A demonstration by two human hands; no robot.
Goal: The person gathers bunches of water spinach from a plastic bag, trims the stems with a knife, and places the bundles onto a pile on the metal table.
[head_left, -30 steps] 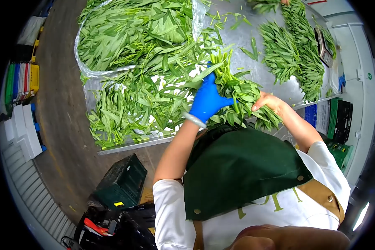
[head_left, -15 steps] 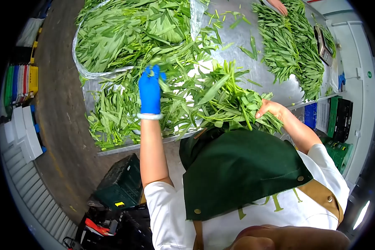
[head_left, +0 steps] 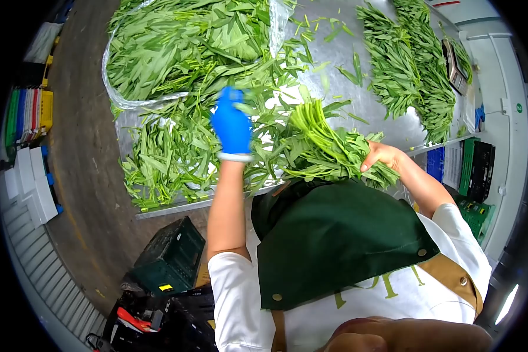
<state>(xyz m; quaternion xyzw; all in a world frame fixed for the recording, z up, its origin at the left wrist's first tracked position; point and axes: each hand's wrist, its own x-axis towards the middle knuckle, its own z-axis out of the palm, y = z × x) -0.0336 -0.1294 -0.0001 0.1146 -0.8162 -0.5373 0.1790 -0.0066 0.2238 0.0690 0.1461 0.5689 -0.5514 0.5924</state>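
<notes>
My right hand (head_left: 382, 156), bare, is closed around the leafy end of a bunch of water spinach (head_left: 328, 141). The bunch's pale cut stems point up and to the left, close in front of my apron. My left hand (head_left: 232, 124), in a blue glove with a white cuff, is over the loose water spinach (head_left: 176, 146) to the left of the bunch. Motion blurs its fingers, and a smear of green shows beside them. Whether they grip a stalk cannot be made out.
A clear plastic liner (head_left: 107, 76) surrounds a large heap of greens (head_left: 188, 47) at the back left. Sorted bunches (head_left: 405, 64) lie at the right of the metal table (head_left: 328, 58), beside a scale (head_left: 453, 67). A dark green crate (head_left: 169, 255) stands on the floor below.
My left hand has moved right, toward the bunch. The stems in my right hand now lie more neatly together. Another person's hand at the top right has left the view.
</notes>
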